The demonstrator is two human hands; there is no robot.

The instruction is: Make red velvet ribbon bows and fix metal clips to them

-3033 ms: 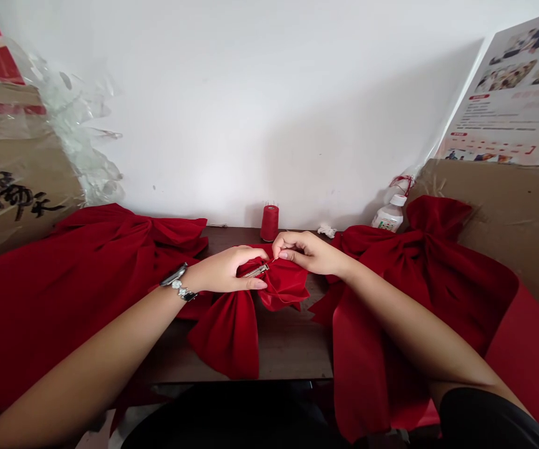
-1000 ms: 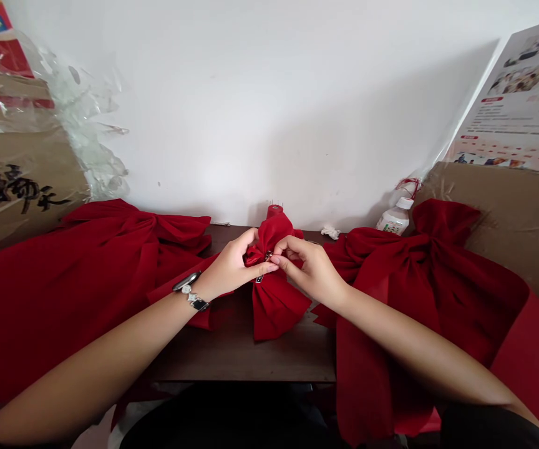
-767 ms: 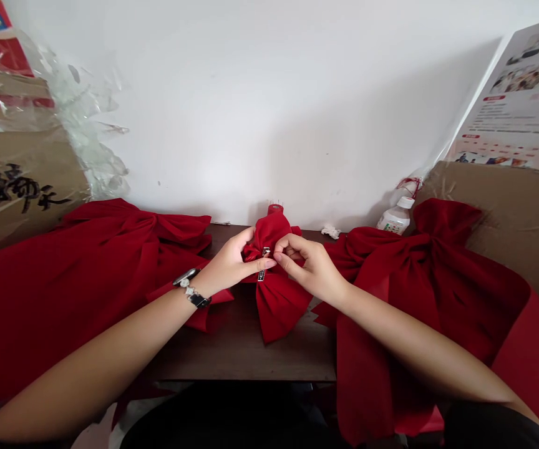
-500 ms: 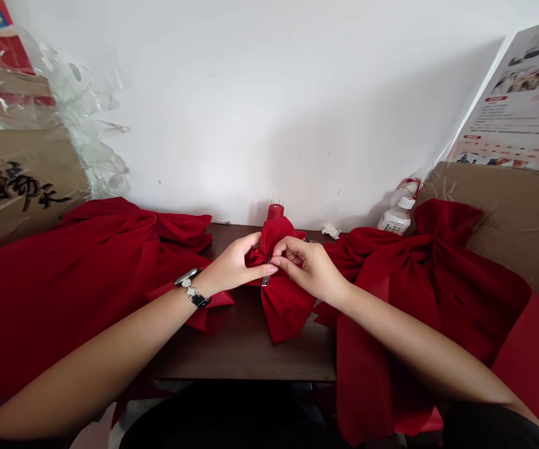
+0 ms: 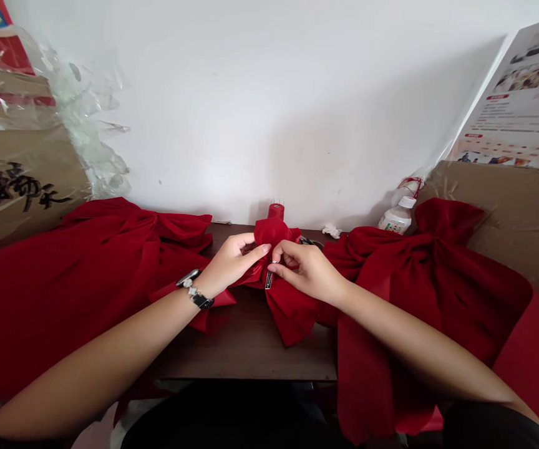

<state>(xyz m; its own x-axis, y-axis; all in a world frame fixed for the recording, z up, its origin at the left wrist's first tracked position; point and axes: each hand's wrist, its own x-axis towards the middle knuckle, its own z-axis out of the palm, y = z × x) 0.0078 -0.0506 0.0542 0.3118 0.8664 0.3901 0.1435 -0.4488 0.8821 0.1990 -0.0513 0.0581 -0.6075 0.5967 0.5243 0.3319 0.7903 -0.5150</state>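
Note:
A small red fabric bow stands in the middle of the brown table, its tails hanging toward me. My left hand is closed on the bow's left side, with the thumb across the front near its centre. My right hand pinches the top of a narrow, dark, silver-edged metal clip between thumb and forefinger. This clip hangs upright against the bow's front, just below its centre; whether it is fastened to the cloth I cannot tell. Right behind the bow is a spool of red thread with several pins or needles standing in its top.
Large red bows lie at the left and right of the table. A white-capped bottle and a white tangle of string are by the wall. Scissors show partly behind my right hand. Cardboard boxes flank both sides.
The bow has tilted, its lower tail swinging slightly right. My left thumb has moved up off the clip area onto the cloth. My right hand and the clip are slightly lower.

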